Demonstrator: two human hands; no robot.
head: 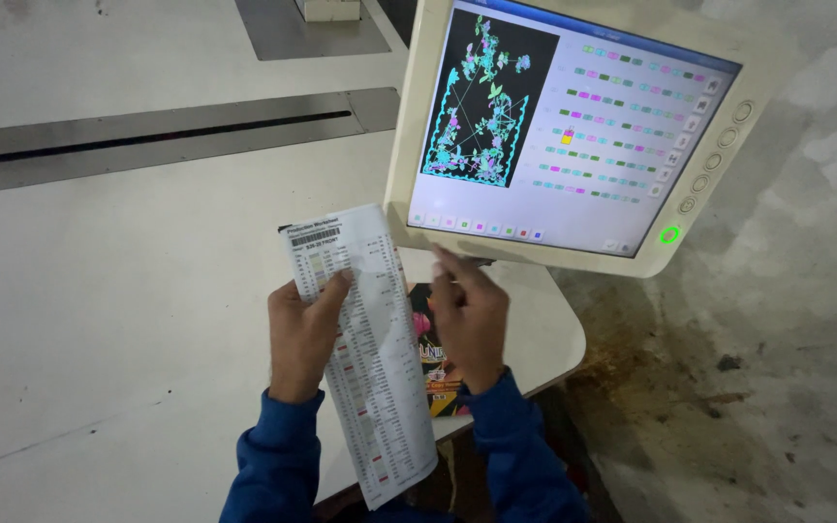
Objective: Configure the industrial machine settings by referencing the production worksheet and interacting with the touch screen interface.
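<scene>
free: white table [99, 320] on left | blocked: monitor [573, 126] overhangs ahead, right

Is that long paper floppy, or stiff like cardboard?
Probably floppy: the long printed sheet is creased lengthwise and hangs past the table edge from the left hand. It looks thin, so likely light and easy to tear. The right hand hovers beside it.
</scene>
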